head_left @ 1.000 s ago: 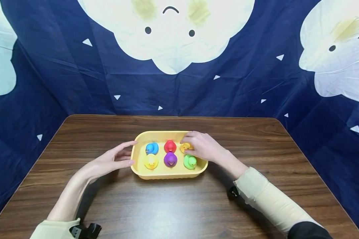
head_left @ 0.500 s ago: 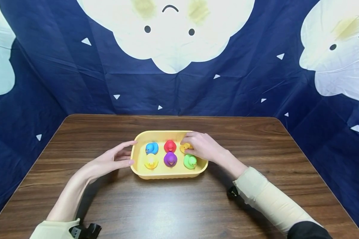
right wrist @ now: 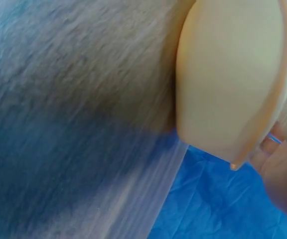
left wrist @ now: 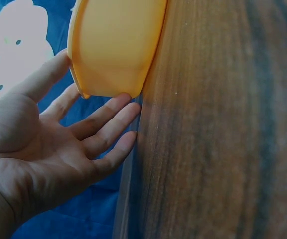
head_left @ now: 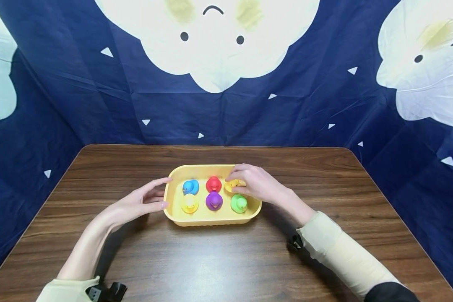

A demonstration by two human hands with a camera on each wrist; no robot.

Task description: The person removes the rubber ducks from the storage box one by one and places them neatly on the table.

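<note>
A pale yellow plastic tray (head_left: 211,219) stands on the table with several small rubber ducks in two rows. My right hand (head_left: 257,183) reaches over its right end and pinches the orange-yellow duck (head_left: 232,184) in the back row, partly covering it. Beside that duck are a red duck (head_left: 213,184) and a blue duck (head_left: 190,187). In front sit a yellow duck (head_left: 190,204), a purple duck (head_left: 214,201) and a green duck (head_left: 239,203). My left hand (head_left: 141,201), fingers spread, touches the left end of the tray. The right fingertips are hidden in the right wrist view.
The brown wooden table (head_left: 196,264) carries the tray near its middle. Behind it hangs a dark blue cloth (head_left: 173,105) with white clouds. Cameras are strapped at both wrists, such as the black camera (head_left: 107,291) on the left.
My right hand has risen slightly, and the orange-yellow duck between its fingers has shifted a little up and left. The left hand keeps its place against the tray.
</note>
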